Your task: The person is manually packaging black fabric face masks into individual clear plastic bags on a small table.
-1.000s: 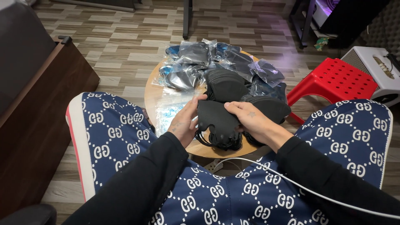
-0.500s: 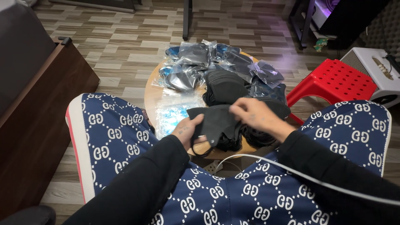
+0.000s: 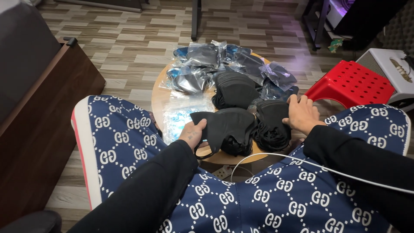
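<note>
round wooden table (image 3: 160, 100): left hand (image 3: 192, 133) pinches a black mask (image 3: 224, 123), right hand (image 3: 301, 113) open on mask stack (image 3: 271, 125).

Soft, even room light falls on my lap and the table (image 3: 160, 100), with only faint shadows under my hands. The plastic bags (image 3: 202, 56) throw small white glints, and a purple glow spills from the top right corner. Focus is sharp in the middle; the floor (image 3: 129, 39) lines bow slightly toward the edges.
</note>
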